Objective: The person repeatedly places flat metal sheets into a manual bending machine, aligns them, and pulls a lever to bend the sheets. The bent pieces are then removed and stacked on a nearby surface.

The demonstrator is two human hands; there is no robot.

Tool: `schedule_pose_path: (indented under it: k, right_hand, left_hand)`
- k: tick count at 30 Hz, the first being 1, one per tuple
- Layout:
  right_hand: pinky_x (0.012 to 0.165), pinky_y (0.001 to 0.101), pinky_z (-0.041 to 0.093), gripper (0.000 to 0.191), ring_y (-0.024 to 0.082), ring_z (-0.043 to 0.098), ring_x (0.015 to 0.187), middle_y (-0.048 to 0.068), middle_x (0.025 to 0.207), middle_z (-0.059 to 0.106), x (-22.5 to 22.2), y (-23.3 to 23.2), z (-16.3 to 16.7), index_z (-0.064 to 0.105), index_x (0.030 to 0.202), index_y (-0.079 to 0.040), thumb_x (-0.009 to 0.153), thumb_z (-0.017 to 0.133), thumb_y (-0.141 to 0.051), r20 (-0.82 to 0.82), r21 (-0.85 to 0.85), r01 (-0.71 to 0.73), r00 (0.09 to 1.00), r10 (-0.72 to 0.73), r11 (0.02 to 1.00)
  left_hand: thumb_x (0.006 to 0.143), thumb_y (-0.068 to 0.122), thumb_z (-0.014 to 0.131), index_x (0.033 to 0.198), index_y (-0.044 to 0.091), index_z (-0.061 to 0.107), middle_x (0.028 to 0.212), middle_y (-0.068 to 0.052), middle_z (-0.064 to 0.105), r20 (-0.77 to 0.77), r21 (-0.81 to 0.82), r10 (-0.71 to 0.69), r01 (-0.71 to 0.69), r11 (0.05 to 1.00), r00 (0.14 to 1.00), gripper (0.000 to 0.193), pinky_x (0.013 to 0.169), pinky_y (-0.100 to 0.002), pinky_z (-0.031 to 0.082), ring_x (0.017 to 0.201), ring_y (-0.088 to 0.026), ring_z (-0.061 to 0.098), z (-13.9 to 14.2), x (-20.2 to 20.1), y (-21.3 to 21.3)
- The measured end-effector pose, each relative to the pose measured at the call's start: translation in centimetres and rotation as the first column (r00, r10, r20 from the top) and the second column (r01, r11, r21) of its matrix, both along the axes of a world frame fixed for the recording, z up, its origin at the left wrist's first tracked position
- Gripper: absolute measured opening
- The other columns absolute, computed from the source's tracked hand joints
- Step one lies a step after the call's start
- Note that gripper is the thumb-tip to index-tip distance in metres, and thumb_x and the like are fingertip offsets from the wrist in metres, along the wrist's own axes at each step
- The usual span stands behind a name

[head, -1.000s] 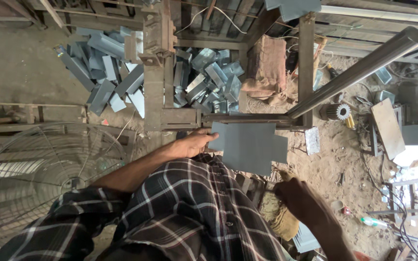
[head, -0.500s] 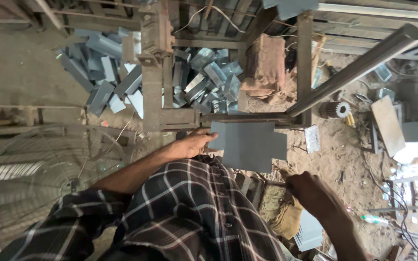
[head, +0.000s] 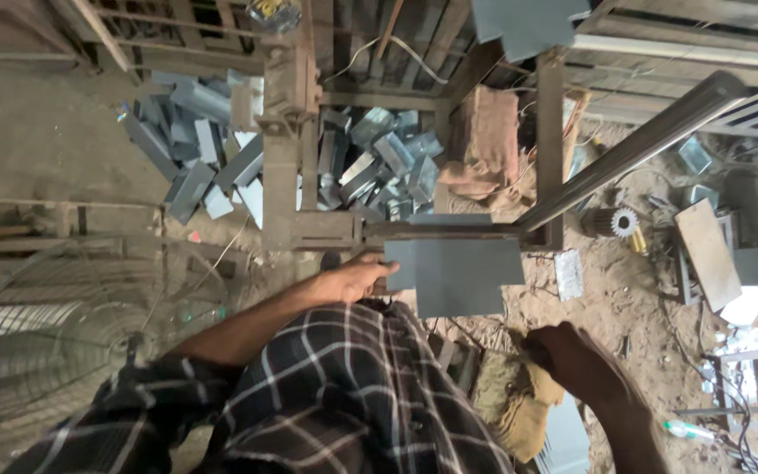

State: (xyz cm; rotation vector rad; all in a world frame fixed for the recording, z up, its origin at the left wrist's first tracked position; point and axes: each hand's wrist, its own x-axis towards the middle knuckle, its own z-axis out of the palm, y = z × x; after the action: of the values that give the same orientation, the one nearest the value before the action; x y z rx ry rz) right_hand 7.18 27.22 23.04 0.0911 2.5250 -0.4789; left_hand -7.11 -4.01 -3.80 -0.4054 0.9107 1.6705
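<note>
Centrally, a flat grey metal sheet (head: 462, 274) lies on the bed of the iron press frame (head: 309, 175), its long axis running left to right along the frame's crossbar and its far edge tucked under that bar. It looks thin, stiff, fairly light and sharp-edged, so it is best held flat at a side edge, as the left hand (head: 353, 279) does, fingers closed on the sheet's left edge. The right hand (head: 572, 360) hangs below the sheet near a yellowish cloth (head: 506, 399); whether it grips anything cannot be told.

one grey sheet (head: 462, 276), one fan (head: 54, 351), two hands
</note>
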Motion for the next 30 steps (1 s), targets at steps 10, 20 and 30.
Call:
schedule_pose_path:
  k: [10,20,30]
  right_hand:
    - [0.058,0.0384,0.053,0.017,0.025,0.066,0.058,0.012,0.076,0.070,2.0,8.2,8.6,0.075,0.108,-0.009,0.094,0.072,-0.018,-0.214,0.012,0.396,0.898,-0.384,0.918]
    - [0.077,0.0312,0.063,0.019,0.019,0.072,0.080,0.010,0.094,0.073,-3.7,16.3,-5.5,0.070,0.114,0.001,0.099,0.073,-0.010,-0.198,-0.944,0.224,0.209,-0.958,0.244]
    - [0.059,0.0266,0.054,0.020,0.014,0.062,0.072,0.003,0.092,0.067,-17.4,15.0,-19.4,0.062,0.109,-0.006,0.094,0.075,-0.003,0.068,-0.970,0.241,0.219,-0.973,-0.014]
  left_hand:
    - [0.096,0.021,0.068,0.131,-0.004,0.058,0.126,-0.017,0.066,-0.017,0.021,0.082,-0.082,0.996,0.996,0.044,0.084,-0.043,0.066,0.101,-0.028,0.074,3.3,0.3,-0.2]
    - [0.097,0.026,0.064,0.134,-0.002,0.057,0.124,-0.013,0.066,-0.159,-0.085,0.230,-0.245,0.966,0.960,0.047,0.087,-0.037,0.063,0.099,-0.022,0.071,3.2,3.1,-0.6]
    - [0.100,0.028,0.057,0.134,0.006,0.061,0.120,-0.005,0.074,-0.306,-0.253,0.183,-0.265,0.931,0.934,0.041,0.083,-0.028,0.058,0.105,-0.016,0.073,5.1,7.0,-2.6]
